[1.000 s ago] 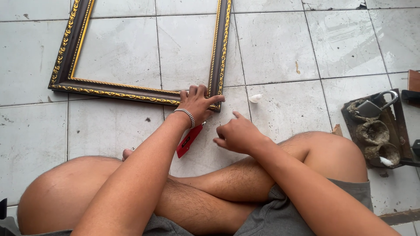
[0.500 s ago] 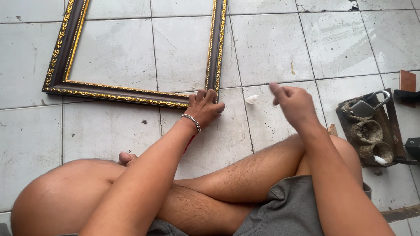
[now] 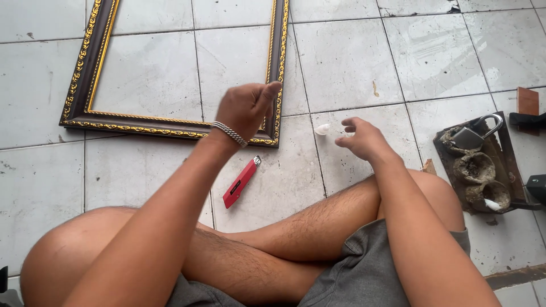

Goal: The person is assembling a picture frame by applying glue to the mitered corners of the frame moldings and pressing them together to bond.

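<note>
Picture frame (image 3: 170, 74), dark brown with gilt ornament along its inner and outer edges, lies flat on the white tiled floor (image 3: 352, 62) in front of a person sitting cross-legged. Only its lower part shows; the top runs out of view. Its lower right corner is the part nearest both hands.

The left hand (image 3: 244, 108), with a metal bracelet (image 3: 229, 133) on the wrist, is raised above that corner, fingers curled in loosely and thumb stretched up over the right-hand rail. It grips nothing and appears clear of the frame. The right hand (image 3: 361, 139) hovers just right of the corner, fingers half curled and parted, also empty. A small white scrap (image 3: 322, 129) lies on the tile between that hand and the frame; what it is cannot be told.

A red utility knife (image 3: 242, 182) rests on the floor just below the corner, close to the left forearm, untouched. Well off to the right sits a dirty dark tray (image 3: 500, 156) carrying a padlock (image 3: 475, 135) and two crusted lumps.

With work centred on that corner, it would be wise to steady the rail with one flat palm before pressing or cutting near the mitre, since the frame lies loose on smooth tile and could slide. If the knife is taken up, the blade should point away from the bare legs (image 3: 307, 227) just beneath.
</note>
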